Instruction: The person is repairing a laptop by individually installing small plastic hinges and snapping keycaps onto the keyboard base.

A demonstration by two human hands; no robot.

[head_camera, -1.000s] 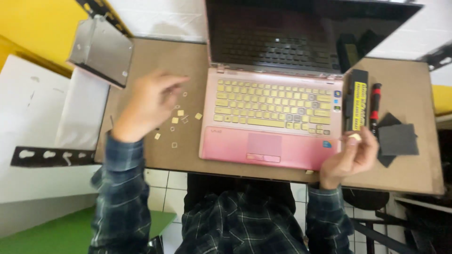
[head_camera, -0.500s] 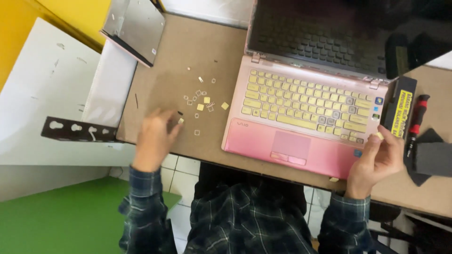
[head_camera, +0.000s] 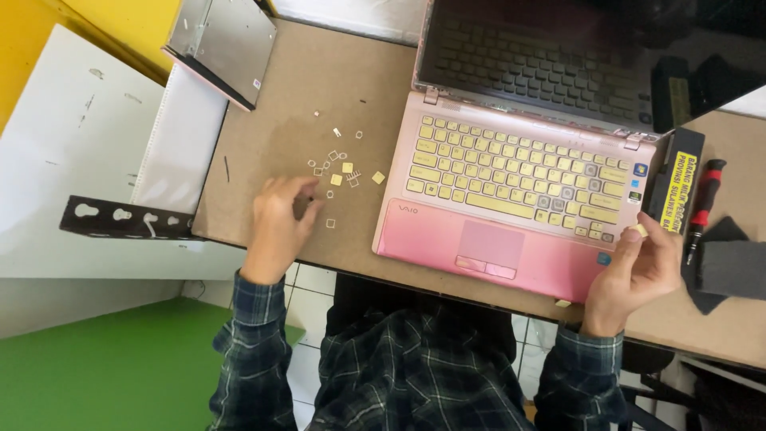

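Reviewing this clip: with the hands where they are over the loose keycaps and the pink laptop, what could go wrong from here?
1. The left hand rests beside the scattered keycaps; a sweep could push the small pieces toward the near table edge and onto the floor.
2. The right hand pinches a small yellow key over the laptop corner; it could slip and drop off the table.
3. The red screwdriver lies close by the right hand and could be knocked.

Both arms wear a dark plaid flannel shirt, navy and green crossed with thin pale lines, cuffs ending at the wrists. The left hand (head_camera: pixel 279 219) and right hand (head_camera: pixel 638 267) are bare, without rings or watch.
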